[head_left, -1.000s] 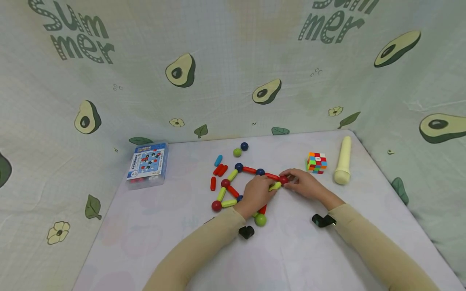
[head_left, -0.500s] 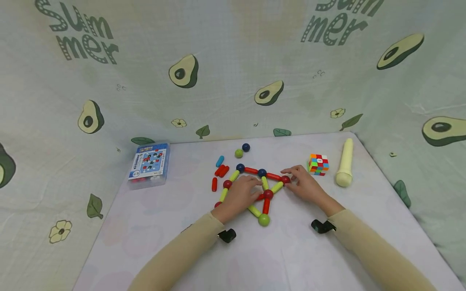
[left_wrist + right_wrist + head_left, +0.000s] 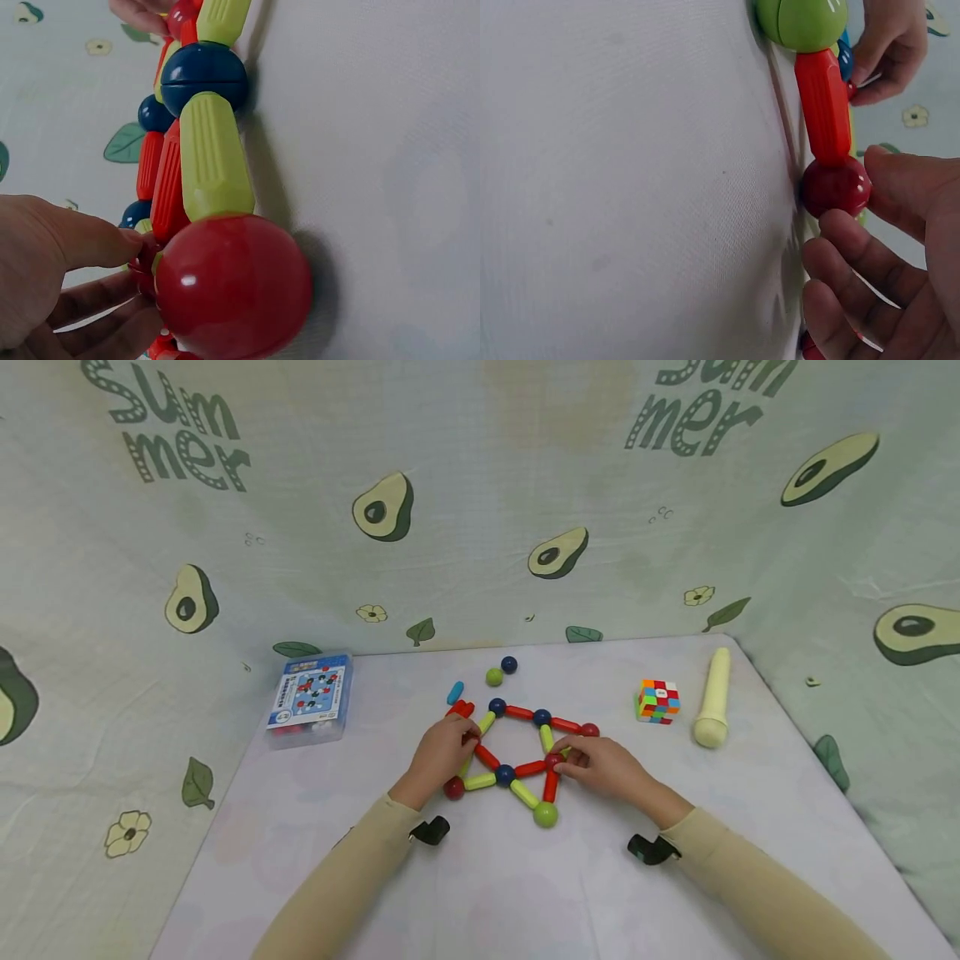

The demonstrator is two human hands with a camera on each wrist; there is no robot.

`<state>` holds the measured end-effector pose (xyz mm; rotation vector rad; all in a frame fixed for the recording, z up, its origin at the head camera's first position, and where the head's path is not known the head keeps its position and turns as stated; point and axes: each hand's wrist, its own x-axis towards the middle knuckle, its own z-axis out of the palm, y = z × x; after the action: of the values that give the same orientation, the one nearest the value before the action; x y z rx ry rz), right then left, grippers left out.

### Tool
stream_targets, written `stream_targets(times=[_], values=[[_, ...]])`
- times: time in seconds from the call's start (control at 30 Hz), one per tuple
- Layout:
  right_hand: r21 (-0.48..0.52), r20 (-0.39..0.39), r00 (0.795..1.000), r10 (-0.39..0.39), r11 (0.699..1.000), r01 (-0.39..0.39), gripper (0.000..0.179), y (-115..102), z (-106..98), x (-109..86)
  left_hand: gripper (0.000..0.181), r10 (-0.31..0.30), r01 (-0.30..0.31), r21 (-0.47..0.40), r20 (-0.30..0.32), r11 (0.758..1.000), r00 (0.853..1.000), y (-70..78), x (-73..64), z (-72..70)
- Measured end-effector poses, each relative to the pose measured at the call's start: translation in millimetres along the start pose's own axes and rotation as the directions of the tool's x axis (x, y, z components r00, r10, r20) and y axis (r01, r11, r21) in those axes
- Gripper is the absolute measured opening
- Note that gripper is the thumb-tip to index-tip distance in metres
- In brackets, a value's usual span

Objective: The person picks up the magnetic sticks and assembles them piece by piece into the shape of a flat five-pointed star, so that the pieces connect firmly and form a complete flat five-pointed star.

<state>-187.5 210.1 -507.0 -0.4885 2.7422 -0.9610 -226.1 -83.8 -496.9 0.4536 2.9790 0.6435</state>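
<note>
A flat frame of balls and rods lies on the table, with red rods [image 3: 531, 768], yellow-green rods [image 3: 480, 781], dark blue balls [image 3: 505, 774] and a green ball [image 3: 546, 814]. At its left side my left hand [image 3: 437, 753] pinches a red ball [image 3: 147, 255], mostly covered by the fingers. Another red ball [image 3: 234, 286] stands large in front of that hand in the left wrist view. My right hand [image 3: 606, 768] holds a red ball [image 3: 836, 186] on the right part of the frame between thumb and fingertips. A further red ball [image 3: 590, 730] lies just beyond the right hand.
Loose red rods [image 3: 463, 708] and a blue rod [image 3: 455, 692] lie behind the left hand. A loose green ball [image 3: 494, 677] and blue ball [image 3: 509, 665] sit farther back. A plastic box [image 3: 309, 702], a puzzle cube [image 3: 657, 702] and a cream stick [image 3: 712, 697] stand around.
The left hand has moved left across the frame to the red ball on its left side. The right hand has shifted from the outer right red ball to the inner one.
</note>
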Motion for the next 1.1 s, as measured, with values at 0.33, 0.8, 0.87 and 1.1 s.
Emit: stream_targets(times=[0.33, 0.8, 0.87, 1.1], values=[[-0.099, -0.071, 0.996, 0.058, 0.993, -0.064, 0.023, 6, -11, -0.8, 0.020, 0.036, -0.019, -0.129, 0.132, 0.991, 0.991, -2.2, -14.8, 9.0], [-0.196, -0.105, 0.993, 0.046, 0.978, -0.066, 0.029, 20, -27, 32.2, 0.025, 0.284, -0.252, -0.230, 0.119, 0.940, 0.951, 29.9, -39.9, 34.4], [-0.202, -0.113, 0.993, 0.031, 0.978, -0.053, 0.031, 15, -26, 30.8, 0.023, 0.243, -0.224, -0.222, 0.063, 0.949, 0.968, 27.2, -38.3, 36.6], [-0.127, -0.018, 0.992, -0.122, 0.985, 0.119, 0.031, -22, -10, 11.5, 0.040, -0.001, -0.013, -0.148, -0.091, 0.989, 0.996, 13.0, -25.8, 38.3]])
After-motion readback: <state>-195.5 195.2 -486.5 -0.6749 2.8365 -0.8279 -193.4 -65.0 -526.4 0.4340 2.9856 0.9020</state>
